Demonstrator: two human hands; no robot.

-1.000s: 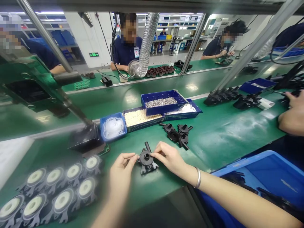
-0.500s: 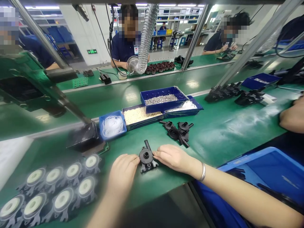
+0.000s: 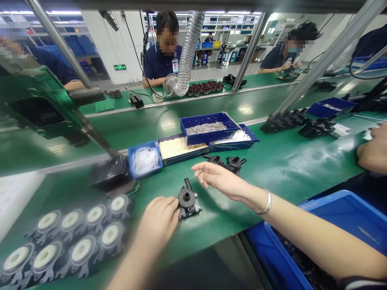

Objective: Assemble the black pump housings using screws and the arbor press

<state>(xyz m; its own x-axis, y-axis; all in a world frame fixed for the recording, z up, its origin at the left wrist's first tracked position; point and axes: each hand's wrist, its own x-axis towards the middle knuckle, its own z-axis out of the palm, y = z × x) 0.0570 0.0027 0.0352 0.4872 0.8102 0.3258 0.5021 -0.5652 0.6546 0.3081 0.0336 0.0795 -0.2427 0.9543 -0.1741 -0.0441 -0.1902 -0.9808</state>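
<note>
A black plastic pump housing (image 3: 186, 198), round with a central nozzle and a side spout, rests on a dark bracketed base on the green table. My left hand (image 3: 161, 215) grips its left side between thumb and fingers. Raised off the table, my right hand (image 3: 216, 179) holds nothing; its fingers are stretched and slightly apart. It hovers to the upper right of the housing, partly hiding several loose black pump covers (image 3: 234, 162). At the left stand rows of dark parts with pale white rings (image 3: 81, 250).
Blue trays hold metal screws (image 3: 206, 128), small cream pieces (image 3: 178, 148), white strips (image 3: 232, 137) and clear rings (image 3: 145, 160). A blue bin (image 3: 332, 201) sits at the lower right. A green machine (image 3: 45, 104) stands left. Co-workers sit across the bench; another person's hand (image 3: 373, 149) is at right.
My right hand has let go of the pump housing's right side and risen up and slightly right, towards the loose covers. My left hand stays on the housing.
</note>
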